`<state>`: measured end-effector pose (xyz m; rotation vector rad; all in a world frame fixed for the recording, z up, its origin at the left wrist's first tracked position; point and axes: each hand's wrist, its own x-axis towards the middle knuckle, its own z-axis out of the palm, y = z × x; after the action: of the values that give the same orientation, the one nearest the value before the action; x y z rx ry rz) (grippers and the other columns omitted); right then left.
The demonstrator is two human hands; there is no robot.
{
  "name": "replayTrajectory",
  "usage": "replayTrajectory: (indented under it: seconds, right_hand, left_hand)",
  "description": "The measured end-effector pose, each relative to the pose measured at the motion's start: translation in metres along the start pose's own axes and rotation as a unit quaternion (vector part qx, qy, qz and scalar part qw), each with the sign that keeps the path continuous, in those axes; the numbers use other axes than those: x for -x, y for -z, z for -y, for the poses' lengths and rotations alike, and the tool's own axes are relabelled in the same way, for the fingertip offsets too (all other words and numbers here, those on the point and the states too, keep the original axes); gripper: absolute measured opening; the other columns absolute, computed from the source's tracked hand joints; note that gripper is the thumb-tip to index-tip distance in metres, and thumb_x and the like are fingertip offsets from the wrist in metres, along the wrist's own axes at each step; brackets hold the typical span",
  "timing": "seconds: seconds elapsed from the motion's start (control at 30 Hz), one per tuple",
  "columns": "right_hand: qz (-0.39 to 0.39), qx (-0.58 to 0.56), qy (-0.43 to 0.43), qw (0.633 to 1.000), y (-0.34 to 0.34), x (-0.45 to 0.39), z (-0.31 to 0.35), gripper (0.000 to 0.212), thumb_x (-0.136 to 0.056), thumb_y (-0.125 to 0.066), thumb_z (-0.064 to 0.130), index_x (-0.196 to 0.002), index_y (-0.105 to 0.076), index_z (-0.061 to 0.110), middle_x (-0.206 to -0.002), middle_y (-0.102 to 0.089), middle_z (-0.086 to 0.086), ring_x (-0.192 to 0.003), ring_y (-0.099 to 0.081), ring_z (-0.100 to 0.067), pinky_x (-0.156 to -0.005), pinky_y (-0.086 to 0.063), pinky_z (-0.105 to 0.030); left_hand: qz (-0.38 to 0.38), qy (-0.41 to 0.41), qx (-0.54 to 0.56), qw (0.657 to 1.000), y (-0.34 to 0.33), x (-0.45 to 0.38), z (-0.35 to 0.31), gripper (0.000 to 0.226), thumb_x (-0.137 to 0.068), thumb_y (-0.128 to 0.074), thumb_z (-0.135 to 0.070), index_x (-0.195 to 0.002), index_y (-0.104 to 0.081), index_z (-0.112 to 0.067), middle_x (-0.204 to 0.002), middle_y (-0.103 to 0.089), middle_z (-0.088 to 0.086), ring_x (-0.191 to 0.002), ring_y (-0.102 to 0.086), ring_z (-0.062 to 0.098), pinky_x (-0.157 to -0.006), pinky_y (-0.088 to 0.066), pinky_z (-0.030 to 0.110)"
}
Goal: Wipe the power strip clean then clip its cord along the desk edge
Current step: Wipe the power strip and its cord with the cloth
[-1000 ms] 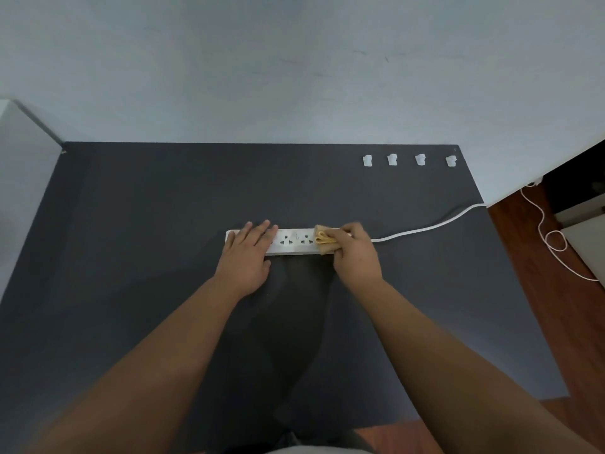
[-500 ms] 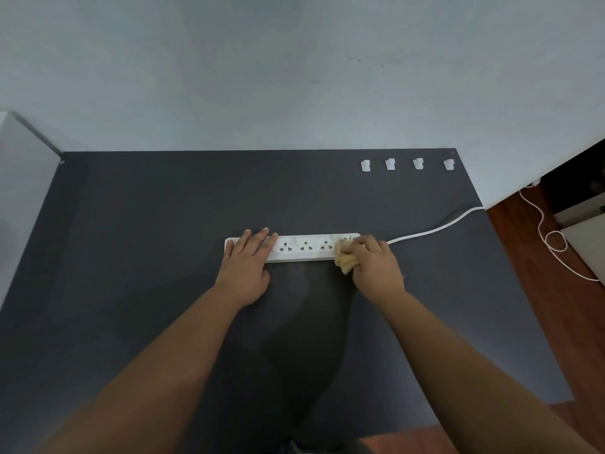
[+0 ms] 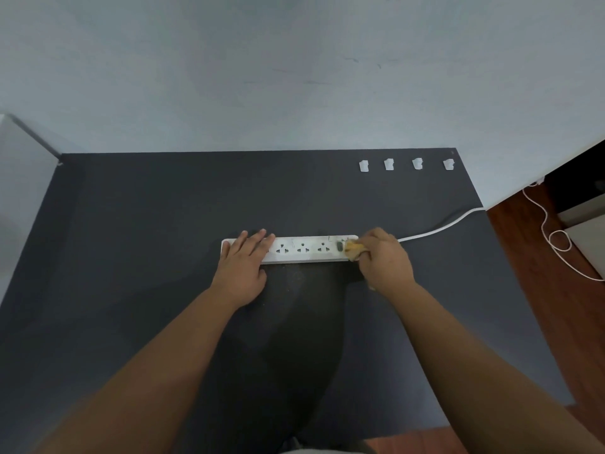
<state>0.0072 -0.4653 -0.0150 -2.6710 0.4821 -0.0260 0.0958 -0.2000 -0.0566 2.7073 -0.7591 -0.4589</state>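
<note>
A white power strip (image 3: 302,250) lies across the middle of the dark desk (image 3: 131,257), three sockets and its switch showing. My left hand (image 3: 244,263) rests flat on the strip's left end, fingers spread. My right hand (image 3: 384,258) is closed on a small yellow cloth (image 3: 353,249), pressed against the strip's right end beside the switch. The white cord (image 3: 438,228) runs from under my right hand to the desk's right edge and drops off. Several white cord clips (image 3: 389,164) sit in a row near the desk's far right edge.
A pale blue wall (image 3: 294,77) rises behind the desk. The cord continues in loops (image 3: 556,237) over the wooden floor on the right, next to white furniture (image 3: 589,237). A pale panel (image 3: 19,178) borders the desk's left side.
My right hand has slid the cloth rightward along the strip, from its middle to the switch end, uncovering the sockets. My left hand has stayed on the left end.
</note>
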Motion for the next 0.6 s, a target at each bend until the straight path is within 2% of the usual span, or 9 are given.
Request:
replayTrajectory:
  seconds: [0.07,0.17,0.27,0.33,0.4,0.47,0.53,0.57,0.6]
  right_hand:
    - [-0.025,-0.026,-0.007,0.999,0.000,-0.007,-0.001,0.041,-0.082,-0.050,0.002,-0.118,-0.064,0.015,-0.119,-0.059,-0.006,-0.101,-0.050,-0.030,-0.082,-0.049,-0.038]
    - [0.054,-0.001,0.036,0.998,-0.009,-0.006,0.005,0.046,-0.080,-0.048,0.001,-0.121,-0.062,0.017,-0.127,-0.055,-0.006,-0.106,-0.047,-0.031,-0.091,-0.046,-0.038]
    - [0.105,-0.052,0.109,0.987,-0.014,0.008,0.011,0.038,-0.076,-0.046,0.009,-0.106,-0.069,0.015,-0.113,-0.063,-0.003,-0.102,-0.054,-0.024,-0.090,-0.048,-0.036]
    - [0.034,-0.103,0.087,0.990,-0.017,0.008,0.011,0.042,-0.074,-0.046,0.004,-0.107,-0.069,0.015,-0.111,-0.065,-0.003,-0.099,-0.054,-0.023,-0.087,-0.046,-0.031]
    - [-0.044,-0.092,0.037,0.994,-0.022,0.003,0.011,0.050,-0.074,-0.048,-0.007,-0.114,-0.067,0.015,-0.118,-0.064,-0.004,-0.096,-0.051,-0.027,-0.087,-0.045,-0.031]
    - [0.003,-0.059,0.065,0.996,-0.024,0.002,0.017,0.051,-0.074,-0.048,-0.008,-0.114,-0.067,0.017,-0.121,-0.064,-0.001,-0.097,-0.050,-0.028,-0.091,-0.046,-0.034]
    - [0.080,-0.080,0.130,0.985,-0.023,0.007,0.020,0.048,-0.074,-0.049,-0.003,-0.109,-0.070,0.022,-0.111,-0.068,0.004,-0.097,-0.053,-0.023,-0.091,-0.045,-0.031]
    - [0.085,-0.111,0.122,0.983,-0.020,0.009,0.020,0.045,-0.073,-0.052,-0.003,-0.105,-0.071,0.023,-0.103,-0.070,0.005,-0.096,-0.055,-0.020,-0.089,-0.046,-0.030]
    - [0.053,-0.153,0.083,0.983,-0.016,0.009,0.019,0.044,-0.073,-0.054,-0.004,-0.103,-0.072,0.022,-0.098,-0.069,0.004,-0.094,-0.057,-0.019,-0.088,-0.047,-0.031]
  left_hand:
    - [-0.003,0.000,0.003,1.000,0.000,0.001,-0.001,0.074,-0.088,-0.049,-0.016,-0.152,-0.014,-0.031,-0.161,-0.012,-0.008,-0.149,-0.002,0.024,-0.119,-0.002,0.050]
    - [-0.001,0.003,0.004,1.000,0.000,0.001,-0.001,0.075,-0.087,-0.048,-0.014,-0.152,-0.013,-0.031,-0.161,-0.012,-0.009,-0.149,-0.001,0.023,-0.119,-0.002,0.050]
    - [-0.004,0.005,0.011,1.000,0.000,0.000,0.000,0.075,-0.087,-0.048,-0.014,-0.151,-0.015,-0.031,-0.160,-0.014,-0.009,-0.149,-0.003,0.023,-0.119,-0.002,0.050]
    - [-0.004,0.004,0.013,1.000,0.000,0.000,0.000,0.075,-0.086,-0.048,-0.013,-0.151,-0.016,-0.031,-0.160,-0.014,-0.009,-0.149,-0.003,0.023,-0.119,-0.002,0.050]
    - [-0.008,0.003,0.013,1.000,-0.002,0.000,0.000,0.075,-0.086,-0.048,-0.012,-0.151,-0.016,-0.031,-0.160,-0.015,-0.008,-0.149,-0.003,0.023,-0.119,-0.002,0.050]
    - [-0.010,0.006,0.015,1.000,-0.001,0.000,-0.001,0.075,-0.086,-0.048,-0.011,-0.151,-0.017,-0.031,-0.160,-0.016,-0.008,-0.149,-0.004,0.023,-0.119,-0.003,0.051]
    - [-0.010,0.005,0.016,1.000,-0.001,0.000,-0.001,0.074,-0.086,-0.047,-0.011,-0.151,-0.017,-0.031,-0.160,-0.015,-0.008,-0.149,-0.004,0.023,-0.119,-0.003,0.050]
    - [-0.008,0.005,0.016,1.000,-0.001,-0.001,-0.001,0.074,-0.087,-0.047,-0.011,-0.151,-0.017,-0.031,-0.160,-0.015,-0.008,-0.149,-0.003,0.023,-0.119,-0.003,0.051]
    - [-0.007,0.005,0.015,1.000,0.000,-0.001,-0.001,0.074,-0.087,-0.047,-0.011,-0.151,-0.016,-0.031,-0.160,-0.015,-0.008,-0.149,-0.003,0.023,-0.119,-0.003,0.051]
